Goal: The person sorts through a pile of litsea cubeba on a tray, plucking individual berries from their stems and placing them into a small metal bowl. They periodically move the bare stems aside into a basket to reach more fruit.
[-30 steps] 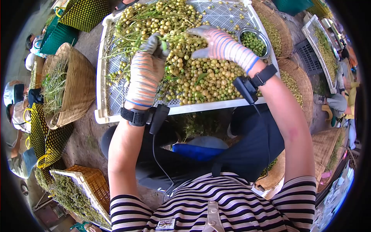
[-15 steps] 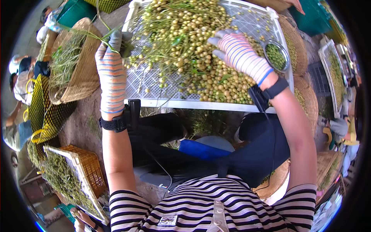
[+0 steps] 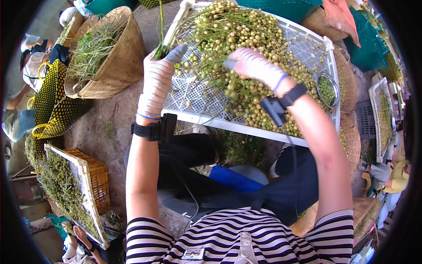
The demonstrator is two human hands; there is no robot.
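My left hand [image 3: 157,79], in a striped knit glove with grey fingers, is closed around a green leafy stem [image 3: 161,26] at the left edge of a white mesh tray [image 3: 211,121]. The stem points away from me. On the tray lies a heap of small round yellow-green fruit [image 3: 259,37], mixed with thin stalks and some leaves. My right hand [image 3: 255,66], gloved alike, hovers over the heap's middle, its fingertips smeared by motion against the fruit. A small metal bowl [image 3: 327,90] of green fruit rests at the tray's right side.
A wicker basket [image 3: 114,66] of green stalks stands left of the tray, beside a yellow-black woven bag [image 3: 50,86]. Lower left is another fruit-covered tray [image 3: 85,193] against an orange crate [image 3: 101,176]; a person's hands [image 3: 81,233] are near it. More people sit around.
My left hand has moved right and slightly toward me, still gripping the stem. My right hand has shifted left across the heap. The whole view has turned a little.
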